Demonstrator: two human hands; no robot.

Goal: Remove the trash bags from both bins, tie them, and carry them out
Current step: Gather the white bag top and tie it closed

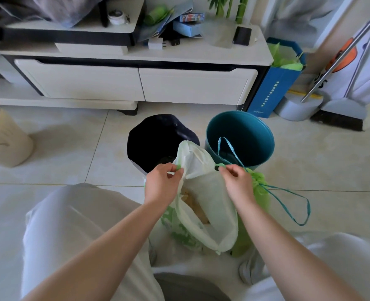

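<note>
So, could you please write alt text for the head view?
Both hands, left and right, pinch the handles of a translucent white plastic bag on the tiled floor. Behind stand an empty black bin and teal bin.

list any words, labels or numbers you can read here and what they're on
Blue paper bag beside the TV cabinet: a column of yellow characters down its side and small white print near its base, both too blurred to read.
Blue boxes on the cabinet top: colourful printed graphics, no text legible.
White panel behind the broom: part of large dark letters, possibly an "S", cut off and unclear.
Nothing else carries readable text.
</note>
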